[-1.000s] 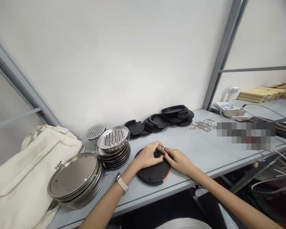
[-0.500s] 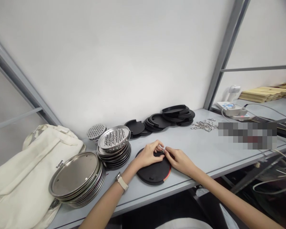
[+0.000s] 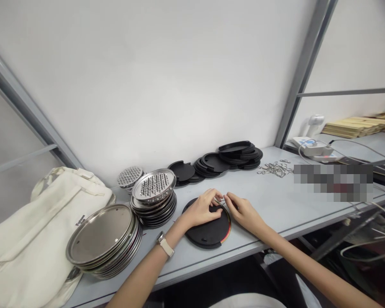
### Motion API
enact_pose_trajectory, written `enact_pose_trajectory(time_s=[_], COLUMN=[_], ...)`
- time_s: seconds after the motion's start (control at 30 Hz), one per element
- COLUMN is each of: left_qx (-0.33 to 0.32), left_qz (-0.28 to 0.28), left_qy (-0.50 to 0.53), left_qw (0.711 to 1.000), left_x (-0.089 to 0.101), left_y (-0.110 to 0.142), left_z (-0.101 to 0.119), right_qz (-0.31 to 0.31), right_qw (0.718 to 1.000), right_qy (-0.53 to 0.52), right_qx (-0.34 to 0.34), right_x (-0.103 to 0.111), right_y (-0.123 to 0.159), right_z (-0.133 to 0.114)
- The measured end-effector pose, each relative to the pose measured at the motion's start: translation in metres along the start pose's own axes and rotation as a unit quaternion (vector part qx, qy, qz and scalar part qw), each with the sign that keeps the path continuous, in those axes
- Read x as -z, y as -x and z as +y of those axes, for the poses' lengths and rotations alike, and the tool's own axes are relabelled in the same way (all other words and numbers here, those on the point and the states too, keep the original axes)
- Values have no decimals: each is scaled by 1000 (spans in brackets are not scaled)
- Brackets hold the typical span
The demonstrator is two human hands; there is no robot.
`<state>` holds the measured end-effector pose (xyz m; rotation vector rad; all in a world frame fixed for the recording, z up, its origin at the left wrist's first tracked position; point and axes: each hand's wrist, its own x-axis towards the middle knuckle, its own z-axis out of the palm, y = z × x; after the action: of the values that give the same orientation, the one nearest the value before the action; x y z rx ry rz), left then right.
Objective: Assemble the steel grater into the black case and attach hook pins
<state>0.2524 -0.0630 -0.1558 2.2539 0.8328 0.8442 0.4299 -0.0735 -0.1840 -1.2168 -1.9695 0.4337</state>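
A round black disc-shaped cover (image 3: 205, 233) lies flat near the table's front, with a red and yellow edge showing along its right side. My left hand (image 3: 202, 208), with a watch on the wrist, rests over its far part, fingers curled at the far right rim and thumb on top. At that same rim my right hand (image 3: 244, 214) is closed in a pinch, fingertips near the left fingers. A thin, small metal clip (image 3: 222, 202) shows between the two hands, partly hidden by the fingers.
Stacked round metal plates (image 3: 102, 235) and grater discs (image 3: 154, 186) stand left of the cover. More black covers (image 3: 214, 162) lie along the wall, beside a pile of metal clips (image 3: 276, 169). A cream cloth bag (image 3: 45, 231) sits far left; cables (image 3: 365, 149) run at right.
My right hand has shifted slightly up and right, its fingertips a little farther from the left fingers. My left hand and the black cover have barely moved.
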Motion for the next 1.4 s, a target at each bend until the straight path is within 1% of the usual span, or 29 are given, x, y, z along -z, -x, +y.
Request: enact_pose_trajectory(time_s=[0.1,0.27,0.43,0.6,0.73,0.93,1.1,1.27,1.4], left_qx=[6,7,0,-9,-10,8,-10,-13,-13], left_qz=[11,14,13,9,9,42,41,65,70], left_qy=[-5,-14,-31,-36,-36,-55,-75,-65,-55], left_qw=[1000,1000,999,999,999,998,996,996,996], left_x=[0,1,1,1,0,0,1,3,4], left_y=[1,2,2,1,1,-1,-2,-2,-2], left_z=[0,1,1,1,2,-2,-5,-2,0], right_qz=[3,-51,-68,-63,-74,-76,-76,-82,-85], right_qw=[1000,998,997,998,997,996,996,996,996], right_qy=[-7,-25,-25,-13,-24,-44,-51,-30,-24], right_qx=[-7,10,13,15,9,12,13,19,25], right_x=[-1,-2,0,1,-1,-1,0,-2,-2], right_y=[0,0,2,3,3,2,2,2,2], right_z=[2,0,-4,-4,-2,-4,-6,-3,-2])
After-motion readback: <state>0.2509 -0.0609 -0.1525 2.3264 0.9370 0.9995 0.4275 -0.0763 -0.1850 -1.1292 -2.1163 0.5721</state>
